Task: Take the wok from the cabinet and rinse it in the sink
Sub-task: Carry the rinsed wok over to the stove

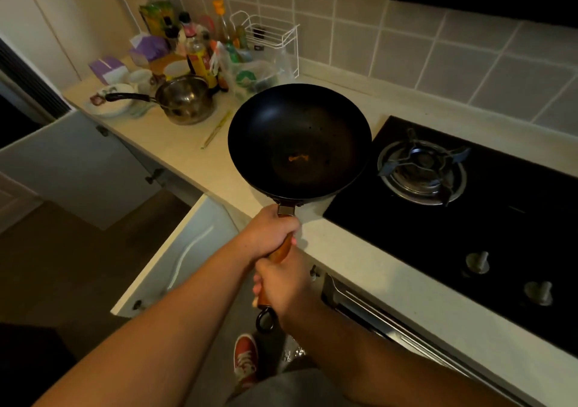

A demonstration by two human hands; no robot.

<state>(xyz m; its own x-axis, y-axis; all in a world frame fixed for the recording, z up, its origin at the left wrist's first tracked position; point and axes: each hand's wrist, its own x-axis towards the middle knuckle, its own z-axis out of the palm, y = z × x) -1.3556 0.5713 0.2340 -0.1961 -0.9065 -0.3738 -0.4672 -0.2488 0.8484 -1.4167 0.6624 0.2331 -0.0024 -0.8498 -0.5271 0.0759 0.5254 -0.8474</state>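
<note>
Above counter edge, wok bowl faces up, handle toward person, both hands gripping it.

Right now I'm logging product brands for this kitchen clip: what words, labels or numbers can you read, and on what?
No text can be read.
Yellow-labelled bottle: print on the label, too blurred.
Green packet: markings, illegible.
Plastic bag: green logo, no legible words.
Wok, stove knobs: no markings visible.

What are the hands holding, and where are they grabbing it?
Both hands grip the black wok by its wooden handle: left hand near the pan, right hand at the end.
</note>
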